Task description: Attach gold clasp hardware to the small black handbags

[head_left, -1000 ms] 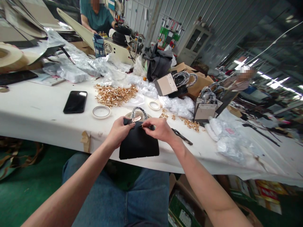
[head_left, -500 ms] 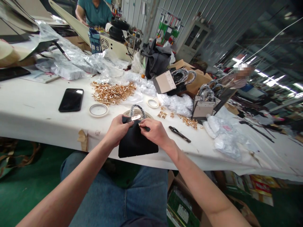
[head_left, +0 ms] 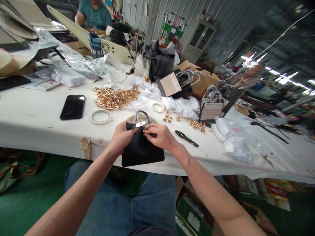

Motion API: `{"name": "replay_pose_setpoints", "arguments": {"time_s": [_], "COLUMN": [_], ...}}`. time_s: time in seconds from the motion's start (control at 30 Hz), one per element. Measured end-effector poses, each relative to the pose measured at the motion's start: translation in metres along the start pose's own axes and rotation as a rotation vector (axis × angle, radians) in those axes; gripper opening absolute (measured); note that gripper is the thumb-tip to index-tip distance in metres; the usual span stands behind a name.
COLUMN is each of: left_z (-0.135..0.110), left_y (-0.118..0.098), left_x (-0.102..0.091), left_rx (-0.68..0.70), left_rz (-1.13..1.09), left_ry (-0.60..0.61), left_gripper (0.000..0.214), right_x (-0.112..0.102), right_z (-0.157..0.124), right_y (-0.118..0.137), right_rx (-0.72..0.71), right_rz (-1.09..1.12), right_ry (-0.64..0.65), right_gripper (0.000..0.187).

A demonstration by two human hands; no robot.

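A black handbag panel point(head_left: 142, 149) lies at the table's front edge, its lower edge toward me. A plastic-wrapped handle point(head_left: 143, 114) arches from its top. My left hand point(head_left: 123, 136) is closed on the panel's upper left, by a shiny metal piece point(head_left: 140, 124) at the handle's base. My right hand point(head_left: 159, 134) pinches a small gold fitting point(head_left: 144, 131) against the panel just below the handle; the fingers hide most of it. Behind the handle, a round roll point(head_left: 131, 119) shows in part.
Gold fittings point(head_left: 115, 98) lie heaped behind the panel, with smaller groups point(head_left: 197, 125) to the right. A phone point(head_left: 73, 107), a tape roll point(head_left: 101, 116) and a black tool point(head_left: 187, 138) lie around. Other bags point(head_left: 169, 85) stand at back right. A person point(head_left: 95, 16) sits across the table.
My view has shifted slightly. Both hands stay at the top of the panel, with the right fingers still pinching the small fitting there.
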State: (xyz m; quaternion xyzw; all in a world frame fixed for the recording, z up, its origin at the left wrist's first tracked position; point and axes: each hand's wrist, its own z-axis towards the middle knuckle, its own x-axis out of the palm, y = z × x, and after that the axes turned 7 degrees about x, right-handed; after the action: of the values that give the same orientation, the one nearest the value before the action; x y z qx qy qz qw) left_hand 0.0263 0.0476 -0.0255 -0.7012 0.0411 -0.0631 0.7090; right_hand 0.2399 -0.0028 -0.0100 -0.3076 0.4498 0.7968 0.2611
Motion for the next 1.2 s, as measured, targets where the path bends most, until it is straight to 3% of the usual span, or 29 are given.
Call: {"name": "replay_pose_setpoints", "arguments": {"time_s": [0.43,0.53,0.7,1.03,1.13,1.2], "left_z": [0.003,0.003,0.001,0.001,0.001,0.001], "left_y": [-0.003,-0.005,-0.008,-0.008,-0.011,-0.015], "left_x": [0.001,0.001,0.001,-0.003,-0.005,-0.007], "left_rx": [-0.026,-0.023,-0.048,-0.044,-0.072,-0.111], "left_rz": [-0.018,-0.026,-0.046,-0.037,-0.055,-0.131], "left_ry": [0.047,0.057,0.052,0.09,0.1,0.136], "left_gripper": [0.029,0.03,0.033,0.037,0.047,0.055], "right_x": [0.008,0.005,-0.003,-0.003,-0.003,-0.004], "right_z": [0.002,0.004,0.005,0.0,-0.004,-0.008], "right_y": [0.008,0.006,0.0,0.004,0.008,0.011], "right_rx": [0.054,0.007,-0.055,-0.107,-0.081,-0.012], "right_rz": [-0.189,-0.242,-0.131,-0.204,-0.146,-0.096], "right_ry": [-0.022,0.029,0.123,0.174,0.084,-0.104], "right_gripper": [0.017,0.018,0.019,0.027,0.031,0.028]}}
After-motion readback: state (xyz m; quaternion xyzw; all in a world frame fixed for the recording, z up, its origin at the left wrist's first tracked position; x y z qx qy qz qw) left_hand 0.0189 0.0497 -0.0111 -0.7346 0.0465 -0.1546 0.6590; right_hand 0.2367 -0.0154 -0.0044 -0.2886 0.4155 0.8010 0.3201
